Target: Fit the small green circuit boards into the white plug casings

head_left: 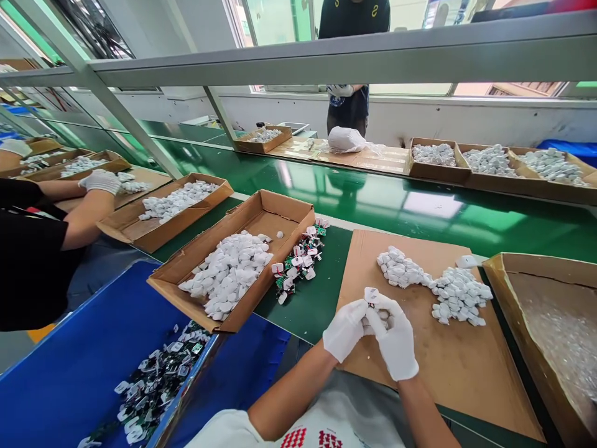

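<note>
Head view: the white-gloved left hand (344,330) and right hand (395,341) curl nearly shut on a small white plastic piece (372,295) over a flat brown cardboard sheet (448,386), lumpy white pieces (459,295) heaped at two o'clock, and a plastic-lined cardboard box (550,323) showing none at three.

The conveyor belt (410,211) is smooth, glossy green, throwing back window light. The near sheet of cardboard (433,373) and the cardboard box (275,214) are matt brown and slightly rough. The white cotton gloves (392,339) look matt and soft; the small piece (372,295) between them is smooth white plastic. The heaped white pieces (228,274) look dull and smooth, beside shiny green circuit boards (298,258). The blue plastic bin (79,323) is smooth, and the overhead rail (326,62) is painted metal.
</note>
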Demonstrator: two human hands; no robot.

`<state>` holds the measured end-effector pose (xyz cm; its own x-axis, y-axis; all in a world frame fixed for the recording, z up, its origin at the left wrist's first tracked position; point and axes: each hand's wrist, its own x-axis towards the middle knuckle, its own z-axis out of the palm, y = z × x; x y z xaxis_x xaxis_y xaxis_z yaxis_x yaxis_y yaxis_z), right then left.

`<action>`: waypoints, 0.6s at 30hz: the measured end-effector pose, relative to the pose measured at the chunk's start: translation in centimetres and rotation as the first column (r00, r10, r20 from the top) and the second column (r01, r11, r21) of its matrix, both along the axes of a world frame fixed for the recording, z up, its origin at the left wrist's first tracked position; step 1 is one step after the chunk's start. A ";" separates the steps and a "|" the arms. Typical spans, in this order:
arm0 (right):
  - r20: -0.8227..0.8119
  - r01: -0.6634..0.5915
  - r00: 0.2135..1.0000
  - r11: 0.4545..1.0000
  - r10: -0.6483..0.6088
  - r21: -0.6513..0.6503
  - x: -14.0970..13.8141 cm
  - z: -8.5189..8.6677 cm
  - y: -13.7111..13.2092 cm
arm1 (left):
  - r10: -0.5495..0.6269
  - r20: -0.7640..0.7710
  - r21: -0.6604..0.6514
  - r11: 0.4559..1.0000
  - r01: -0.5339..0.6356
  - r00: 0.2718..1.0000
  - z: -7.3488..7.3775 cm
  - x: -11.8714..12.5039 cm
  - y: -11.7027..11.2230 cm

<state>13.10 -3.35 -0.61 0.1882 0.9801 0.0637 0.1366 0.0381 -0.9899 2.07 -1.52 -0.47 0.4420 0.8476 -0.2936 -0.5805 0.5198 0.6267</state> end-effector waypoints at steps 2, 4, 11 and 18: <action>-0.067 -0.038 0.997 0.999 0.036 -0.031 0.1 0.1 0.1 | 0.022 -0.018 -0.009 1.000 -0.022 1.000 -0.6 -0.1 0.0; -0.102 -0.121 0.988 0.991 0.114 -0.063 0.2 0.2 0.2 | 0.028 -0.038 -0.027 0.999 -0.029 0.999 -1.3 -0.1 0.1; 0.187 -0.039 0.982 0.999 0.041 -0.016 0.3 -0.5 0.0 | -0.033 -0.040 -0.079 0.996 0.029 0.999 -1.1 -0.3 0.4; -0.070 -0.057 0.996 0.995 0.051 -0.084 1.2 -1.2 -0.2 | -0.008 0.086 -0.010 1.000 0.009 0.996 -4.5 0.6 0.7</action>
